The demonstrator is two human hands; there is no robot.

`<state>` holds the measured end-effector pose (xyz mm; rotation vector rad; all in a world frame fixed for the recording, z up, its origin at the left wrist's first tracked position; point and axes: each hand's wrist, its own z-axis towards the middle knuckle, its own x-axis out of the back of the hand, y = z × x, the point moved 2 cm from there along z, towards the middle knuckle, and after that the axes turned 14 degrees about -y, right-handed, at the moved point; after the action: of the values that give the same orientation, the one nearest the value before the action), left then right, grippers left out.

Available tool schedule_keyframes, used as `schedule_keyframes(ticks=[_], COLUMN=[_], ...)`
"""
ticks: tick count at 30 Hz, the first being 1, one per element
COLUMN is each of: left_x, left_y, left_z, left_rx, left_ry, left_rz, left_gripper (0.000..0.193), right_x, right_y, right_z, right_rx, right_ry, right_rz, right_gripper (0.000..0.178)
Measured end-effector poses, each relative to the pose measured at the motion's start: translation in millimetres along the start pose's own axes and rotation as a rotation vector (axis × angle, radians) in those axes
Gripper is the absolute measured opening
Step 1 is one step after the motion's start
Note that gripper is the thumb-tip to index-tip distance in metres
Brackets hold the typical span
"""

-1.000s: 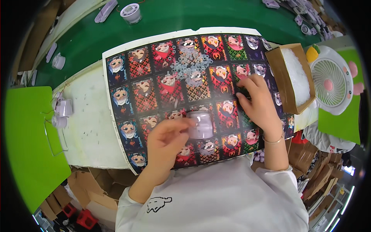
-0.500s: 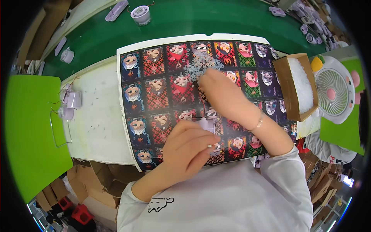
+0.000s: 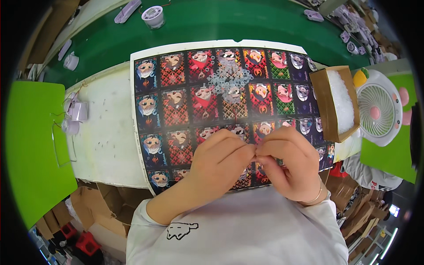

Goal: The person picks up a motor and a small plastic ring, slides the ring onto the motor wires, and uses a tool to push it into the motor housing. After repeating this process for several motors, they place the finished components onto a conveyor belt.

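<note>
Over the near middle of a printed card sheet (image 3: 176, 148), my two hands meet fingertip to fingertip. My left hand (image 3: 223, 163) is closed, its fingers curled round a small lilac plastic part that is now hidden behind them. A thin dark red wire (image 3: 235, 115) shows just beyond those fingers. My right hand (image 3: 289, 163) pinches thumb and forefinger against the left fingertips; whatever sits in that pinch is too small to make out. Farther off on the sheet lies a loose pile of small clear rings (image 3: 229, 79).
Right of the sheet stands a cardboard box (image 3: 329, 104) of clear small pieces, beside a white fan (image 3: 375, 110). Lilac wired housings (image 3: 77, 112) sit at the left. A lilac round unit (image 3: 153, 17) rests on the green surface (image 3: 212, 26) beyond. Open cartons (image 3: 99, 205) are below left.
My right hand has left the ring pile and come back toward me, meeting my left hand. The lilac part, visible earlier at my left fingers, is now covered.
</note>
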<state>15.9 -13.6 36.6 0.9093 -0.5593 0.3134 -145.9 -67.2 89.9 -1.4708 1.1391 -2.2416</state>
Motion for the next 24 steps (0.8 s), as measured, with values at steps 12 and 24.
schedule_keyframes(ticks=[12,24], left_x=[-9.3,-35.4], left_y=[-4.6,-36.6], left_z=[-6.0,-26.6], left_rx=[-0.111,0.475], left_ry=[0.1,-0.04], left_rz=[0.266,-0.359], left_gripper=[0.027,0.034], right_x=[-8.9,-58.8], right_y=[8.0,62.2], right_z=[-6.6,-19.7], right_rx=[-0.102,-0.366], right_ry=[0.113,0.408], right_rz=[0.078,1.049], right_gripper=[0.029,0.014])
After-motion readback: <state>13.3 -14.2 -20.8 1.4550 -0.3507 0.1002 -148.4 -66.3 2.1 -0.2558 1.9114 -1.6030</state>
